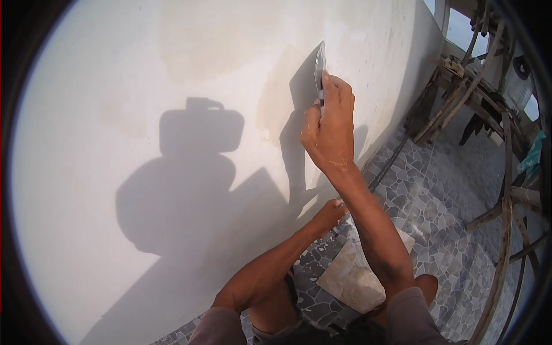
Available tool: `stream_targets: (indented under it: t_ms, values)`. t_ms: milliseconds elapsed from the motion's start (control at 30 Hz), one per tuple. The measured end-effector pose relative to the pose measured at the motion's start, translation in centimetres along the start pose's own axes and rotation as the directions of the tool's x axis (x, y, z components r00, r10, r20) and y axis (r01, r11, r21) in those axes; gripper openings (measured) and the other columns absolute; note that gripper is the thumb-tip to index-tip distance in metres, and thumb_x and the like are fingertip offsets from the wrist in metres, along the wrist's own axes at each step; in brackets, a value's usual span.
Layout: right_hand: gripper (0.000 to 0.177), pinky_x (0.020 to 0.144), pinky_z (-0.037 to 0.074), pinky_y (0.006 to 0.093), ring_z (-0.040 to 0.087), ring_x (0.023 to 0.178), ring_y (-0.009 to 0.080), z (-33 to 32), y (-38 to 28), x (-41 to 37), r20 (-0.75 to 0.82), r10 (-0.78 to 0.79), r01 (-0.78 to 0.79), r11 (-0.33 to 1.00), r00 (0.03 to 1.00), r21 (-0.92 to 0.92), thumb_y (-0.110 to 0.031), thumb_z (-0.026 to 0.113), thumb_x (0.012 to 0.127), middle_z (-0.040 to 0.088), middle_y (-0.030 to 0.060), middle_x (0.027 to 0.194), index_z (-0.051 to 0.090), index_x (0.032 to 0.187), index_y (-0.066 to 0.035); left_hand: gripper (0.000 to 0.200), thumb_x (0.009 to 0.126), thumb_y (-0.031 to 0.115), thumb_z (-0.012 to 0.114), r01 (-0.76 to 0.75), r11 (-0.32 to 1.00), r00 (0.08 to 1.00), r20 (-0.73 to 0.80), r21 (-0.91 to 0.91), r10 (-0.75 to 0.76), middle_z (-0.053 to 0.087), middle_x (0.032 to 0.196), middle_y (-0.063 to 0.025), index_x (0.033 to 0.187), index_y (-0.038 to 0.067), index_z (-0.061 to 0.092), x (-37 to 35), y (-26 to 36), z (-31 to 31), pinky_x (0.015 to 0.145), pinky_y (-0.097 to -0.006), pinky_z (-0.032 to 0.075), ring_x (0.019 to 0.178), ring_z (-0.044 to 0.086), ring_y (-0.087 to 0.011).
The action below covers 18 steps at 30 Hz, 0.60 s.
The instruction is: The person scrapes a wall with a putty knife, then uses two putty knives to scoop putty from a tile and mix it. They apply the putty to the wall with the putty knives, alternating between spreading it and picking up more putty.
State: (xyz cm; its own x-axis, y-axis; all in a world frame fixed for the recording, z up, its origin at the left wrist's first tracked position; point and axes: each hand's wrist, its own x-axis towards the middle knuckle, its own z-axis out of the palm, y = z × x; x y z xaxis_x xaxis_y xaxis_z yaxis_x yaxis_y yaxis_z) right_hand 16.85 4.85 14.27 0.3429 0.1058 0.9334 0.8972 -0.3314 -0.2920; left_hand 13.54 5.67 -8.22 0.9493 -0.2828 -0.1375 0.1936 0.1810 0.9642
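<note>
My right hand [336, 123] is raised in front of the pale wall [230, 34], its fingers wrapped round a putty knife [319, 66]. The blade points upward and is seen nearly edge-on, close to a damp-looking beige patch on the wall. Lower down, my left hand [329, 218] is closed near the foot of the wall; my right forearm hides what it grips. Below that hand, a square beige tile [336, 275] lies at an angle, with whitish paste [361, 282] smeared across it.
Grey stone-patterned tiles [431, 204] cover the floor. Rough wooden scaffolding [503, 253] stands along the right side, with a green cloth [532, 154] on it. A dark shadow [172, 201] of a head and shoulders falls across the wall.
</note>
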Motion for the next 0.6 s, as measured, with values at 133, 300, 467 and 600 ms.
stream_targets:
  t_ms: [133,300,467,600]
  values:
    - [0.072,0.098,0.041,0.0470,0.047,0.116,0.0402,0.2,-2.1,-2.1,0.053,-0.240,0.240,0.971,0.969,-0.003,0.015,0.054,0.066,0.046,0.0252,0.131,0.043,0.137,0.008,0.046,0.096,0.029,0.062,-0.172,0.981,0.979,0.092,-0.090,0.180,0.053,0.128,-0.0085,0.130,0.001,0.050,-0.5,0.1,0.2,0.097,-0.0355,0.042,0.117,0.049,-0.0176]
    - [0.060,0.101,0.040,0.0506,0.049,0.120,0.0379,-0.3,-1.2,-5.8,0.233,-0.453,0.469,0.883,0.861,-0.014,0.006,0.056,0.078,0.048,0.0242,0.132,0.044,0.137,0.005,0.042,0.095,0.036,0.066,-0.242,0.966,0.970,0.010,-0.091,0.244,0.060,0.116,-0.0043,0.119,0.003,0.057,0.0,-1.9,0.2,0.092,-0.0325,0.045,0.108,0.054,-0.0127]
    - [0.073,0.102,0.042,0.0484,0.050,0.121,0.0361,-2.2,-0.2,-5.8,0.172,-0.419,0.414,0.908,0.892,0.065,0.014,0.057,0.067,0.049,0.0208,0.135,0.045,0.138,0.002,0.032,0.096,0.027,0.062,-0.230,0.963,0.973,-0.002,-0.141,0.232,0.057,0.109,-0.0040,0.116,0.003,0.056,-0.8,-0.3,1.0,0.083,-0.0318,0.045,0.098,0.053,-0.0130]
    - [0.076,0.102,0.044,0.0420,0.049,0.123,0.0352,-2.6,0.8,-1.4,0.064,-0.269,0.269,0.963,0.961,0.017,0.019,0.050,0.068,0.048,0.0205,0.135,0.042,0.141,0.002,0.035,0.096,0.029,0.060,-0.039,0.999,0.998,-0.054,-0.008,0.038,0.050,0.078,0.0017,0.110,-0.003,0.058,1.8,-2.5,-0.1,0.058,-0.0281,0.037,0.067,0.044,-0.0074]
